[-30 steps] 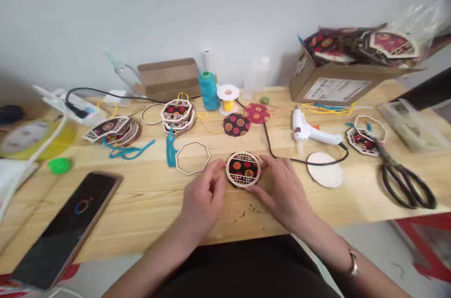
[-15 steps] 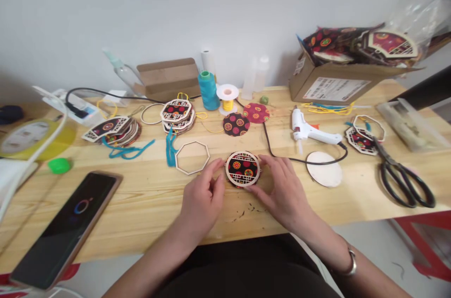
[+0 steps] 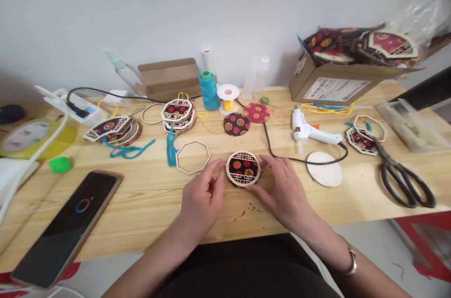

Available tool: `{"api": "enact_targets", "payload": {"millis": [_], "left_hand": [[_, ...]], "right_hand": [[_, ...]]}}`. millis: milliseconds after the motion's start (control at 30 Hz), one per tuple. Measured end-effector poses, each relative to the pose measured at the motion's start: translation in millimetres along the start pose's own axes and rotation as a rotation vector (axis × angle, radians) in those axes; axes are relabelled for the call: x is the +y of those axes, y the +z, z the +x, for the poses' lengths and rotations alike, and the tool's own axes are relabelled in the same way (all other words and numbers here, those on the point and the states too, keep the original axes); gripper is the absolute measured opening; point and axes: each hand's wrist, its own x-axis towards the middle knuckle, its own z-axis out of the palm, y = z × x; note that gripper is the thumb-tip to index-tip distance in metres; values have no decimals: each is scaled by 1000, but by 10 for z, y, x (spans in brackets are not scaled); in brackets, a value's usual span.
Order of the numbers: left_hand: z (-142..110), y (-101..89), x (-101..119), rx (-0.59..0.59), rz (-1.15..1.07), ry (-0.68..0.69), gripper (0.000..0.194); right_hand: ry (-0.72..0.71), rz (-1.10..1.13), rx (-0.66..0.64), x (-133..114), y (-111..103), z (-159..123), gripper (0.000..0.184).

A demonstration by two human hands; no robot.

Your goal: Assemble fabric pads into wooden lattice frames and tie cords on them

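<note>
A round ornament point(image 3: 243, 168), with pale wooden lattice over black flowered cloth, lies flat on the table between my hands. My right hand point(image 3: 284, 187) curves around its right side, forefinger at the upper edge and thumb at the lower edge. On the other side is my left hand point(image 3: 203, 193); its forefinger reaches the ornament's left edge. The left thumb stays a little apart from the ornament, and the other left fingers are curled under. Close to my left hand lies a bare octagonal wooden frame point(image 3: 177, 159). Two round cloth pieces, black point(image 3: 237, 124) and red point(image 3: 257, 113), lie behind the ornament.
A white glue gun point(image 3: 315, 133) trails its black cord past my right hand. Scissors point(image 3: 401, 176) and a white disc point(image 3: 324, 169) lie right. Stacked ornaments point(image 3: 178, 115), a blue thread cone point(image 3: 209, 91) and a cardboard box point(image 3: 327, 86) stand behind. A phone point(image 3: 66, 227) lies left.
Almost nothing differs. Both hands stay around the round ornament, and the whole view has shifted very slightly.
</note>
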Motion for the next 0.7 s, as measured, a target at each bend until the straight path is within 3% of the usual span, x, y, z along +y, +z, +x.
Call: {"api": "enact_targets", "payload": {"millis": [200, 367, 567, 700], "left_hand": [[-16, -46, 49, 19, -134, -63, 27], [22, -68, 97, 36, -382, -156, 29], [37, -87, 132, -116, -470, -108, 19], [-2, -125, 140, -180, -516, -83, 15]], "right_hand": [[-18, 24, 59, 18, 7, -33, 55], [-68, 104, 109, 36, 13, -57, 51], [-208, 240, 41, 8, 0, -90, 51], [-128, 280, 161, 5, -27, -97, 50]]}}
